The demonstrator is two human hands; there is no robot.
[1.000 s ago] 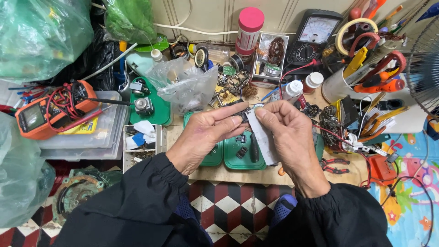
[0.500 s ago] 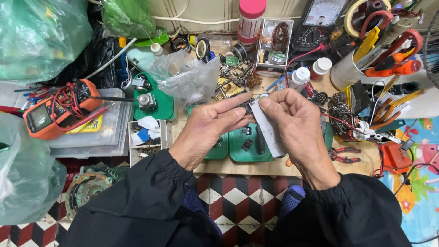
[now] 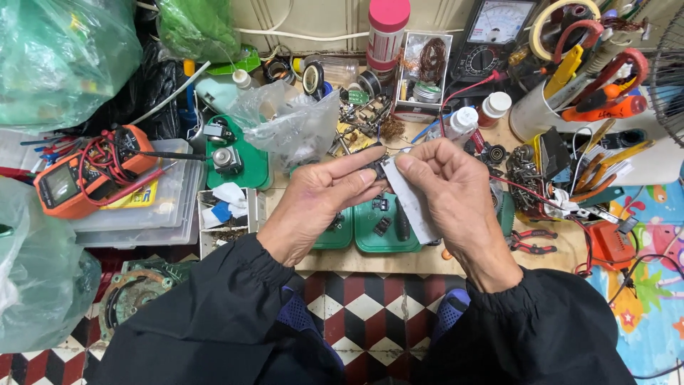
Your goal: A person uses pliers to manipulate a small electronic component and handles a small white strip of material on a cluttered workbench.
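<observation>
**Both hands pinch a small part over the bench**

I see my left hand and right hand meeting fingertip to fingertip, both closed on a small dark part; a pale strip hangs under my right fingers. Just below them sits a green tray. Beyond my left hand lies a clear plastic bag, farther left an orange multimeter.

Matt white paper strip; glossy orange plastic meter; crinkled clear plastic bag; smooth green plastic trays lying on the wooden bench.
</observation>
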